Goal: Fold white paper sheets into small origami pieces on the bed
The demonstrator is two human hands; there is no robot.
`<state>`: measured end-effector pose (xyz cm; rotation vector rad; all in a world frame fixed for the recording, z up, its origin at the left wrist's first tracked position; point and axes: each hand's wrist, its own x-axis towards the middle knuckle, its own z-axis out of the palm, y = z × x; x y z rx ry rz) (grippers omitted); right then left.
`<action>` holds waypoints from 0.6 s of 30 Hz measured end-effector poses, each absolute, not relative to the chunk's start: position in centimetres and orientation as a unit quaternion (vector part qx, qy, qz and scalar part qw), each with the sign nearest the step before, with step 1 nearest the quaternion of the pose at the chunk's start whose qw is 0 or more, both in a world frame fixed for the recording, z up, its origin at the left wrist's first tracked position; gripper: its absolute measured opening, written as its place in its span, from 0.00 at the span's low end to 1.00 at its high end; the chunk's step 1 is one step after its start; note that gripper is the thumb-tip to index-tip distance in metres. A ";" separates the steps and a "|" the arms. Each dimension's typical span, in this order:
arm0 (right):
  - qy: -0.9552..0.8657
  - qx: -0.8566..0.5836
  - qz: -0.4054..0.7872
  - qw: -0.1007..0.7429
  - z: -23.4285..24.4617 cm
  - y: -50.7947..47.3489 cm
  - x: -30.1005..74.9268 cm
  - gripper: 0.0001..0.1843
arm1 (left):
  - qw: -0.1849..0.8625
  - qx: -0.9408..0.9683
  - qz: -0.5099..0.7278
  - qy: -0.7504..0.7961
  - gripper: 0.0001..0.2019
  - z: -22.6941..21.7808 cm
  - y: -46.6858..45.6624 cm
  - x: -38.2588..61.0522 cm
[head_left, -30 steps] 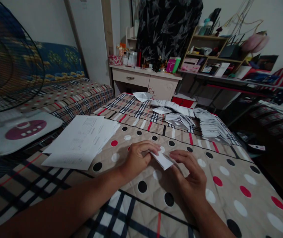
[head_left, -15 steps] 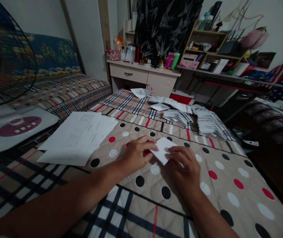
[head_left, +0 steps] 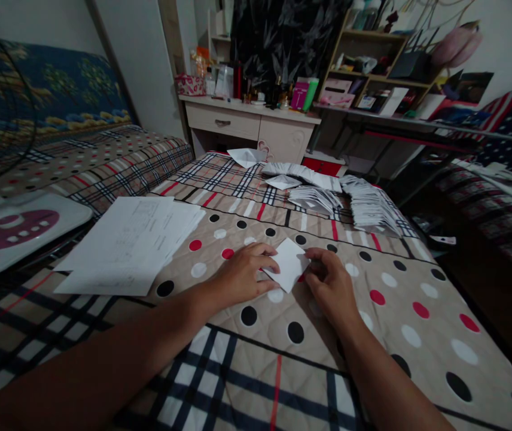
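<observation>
A small folded square of white paper (head_left: 289, 263) lies corner-up on the dotted bedspread (head_left: 220, 359). My left hand (head_left: 249, 269) grips its left side, fingers on top and thumb at the lower edge. At the right corner, my right hand (head_left: 331, 276) pinches the paper between thumb and curled forefinger. To the left rests a stack of printed sheets (head_left: 125, 239), the front one lying askew. Farther off are rows of folded paper pieces (head_left: 370, 206), a smaller fanned pile (head_left: 314, 199) and a couple of single folded papers (head_left: 282, 182).
A fan with a white base (head_left: 32, 230) stands at the left edge. Behind the bed is a white dresser (head_left: 226, 121) with bottles and boxes on top. A shelf unit (head_left: 372, 78) and a desk are at the back right.
My right hand has drawn back from the top of the paper to its right corner, baring more of its face. My left hand stays on the left side. The view has tilted slightly.
</observation>
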<state>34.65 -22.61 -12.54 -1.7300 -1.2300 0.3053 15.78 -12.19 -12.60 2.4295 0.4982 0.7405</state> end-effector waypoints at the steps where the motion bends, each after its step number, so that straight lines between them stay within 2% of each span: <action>1: -0.493 -0.713 0.145 0.476 -12.5 -22.6 34.8 0.20 | 0.272 0.903 0.276 0.186 0.10 -12.7 -12.2 15.8; 4: -0.487 -0.715 0.179 0.468 -12.3 -22.6 35.1 0.19 | 0.267 0.904 0.280 0.184 0.10 -12.8 -12.0 15.8; 8: -0.516 -0.704 0.154 0.463 -12.3 -22.6 35.0 0.17 | 0.262 0.905 0.286 0.177 0.05 -12.7 -11.8 15.8; 12: -0.519 -0.682 0.138 0.496 -12.3 -22.8 34.5 0.18 | 0.256 0.901 0.299 0.180 0.04 -12.5 -11.7 15.9; 15: -0.537 -0.655 0.085 0.524 -11.9 -23.0 34.0 0.19 | 0.273 0.883 0.321 0.208 0.04 -12.4 -11.8 16.0; 18: -0.592 -0.623 0.007 0.512 -11.2 -23.4 33.5 0.17 | 0.346 0.826 0.348 0.277 0.03 -12.4 -11.6 16.1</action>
